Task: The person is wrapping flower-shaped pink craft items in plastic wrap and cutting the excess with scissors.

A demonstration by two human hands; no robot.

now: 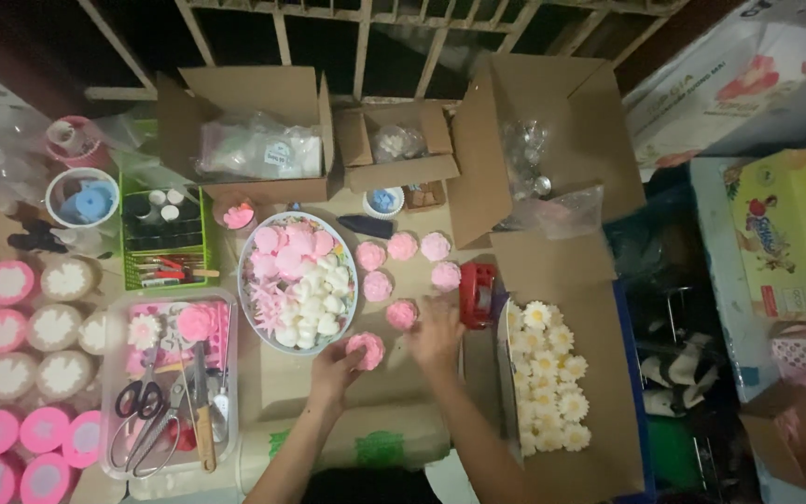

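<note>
Two hands — left hand [333, 366] on pink flower [366, 349]

Pink flower [366, 349] in the left hand [333, 371]: soft-looking, matt, ruffled surface. Sheet [394, 373] under both hands: brown corrugated cardboard, matt. Bowl [256, 329] just left of that hand: rim glossy, plastic by its look. Tray [114, 392] further left: clear glossy plastic; scissors [142, 411] in it have shiny metal blades and black plastic handles. Red object [478, 294] beside the right hand [436, 336]: glossy plastic. Daisies [548, 373] to its right: matt petals.
</note>
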